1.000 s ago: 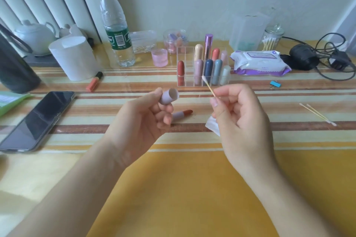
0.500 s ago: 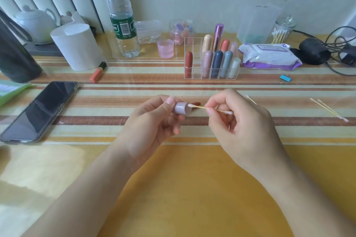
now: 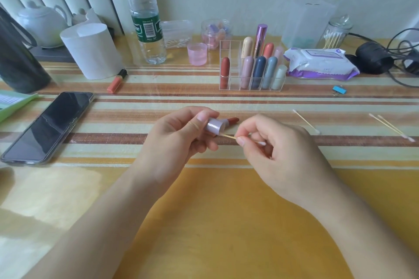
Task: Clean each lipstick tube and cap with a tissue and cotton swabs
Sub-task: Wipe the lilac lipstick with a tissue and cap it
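My left hand pinches a lilac lipstick cap between thumb and fingers, its open end turned right. My right hand pinches a cotton swab whose front tip sits inside the cap; the rear white tip shows between my fingers. Behind the cap lies the uncapped lipstick, its red bullet pointing right on the striped cloth. Any tissue is hidden under my right hand.
A clear organiser holds several capped lipsticks. Loose swabs lie at the right. A wet-wipe pack, swab jar, phone, tissue roll, water bottle, pink cup, orange lip tube and cables surround the work area.
The hands dropped toward the table and came together. The swab, held upright a second ago, turned level and its tip entered the cap.
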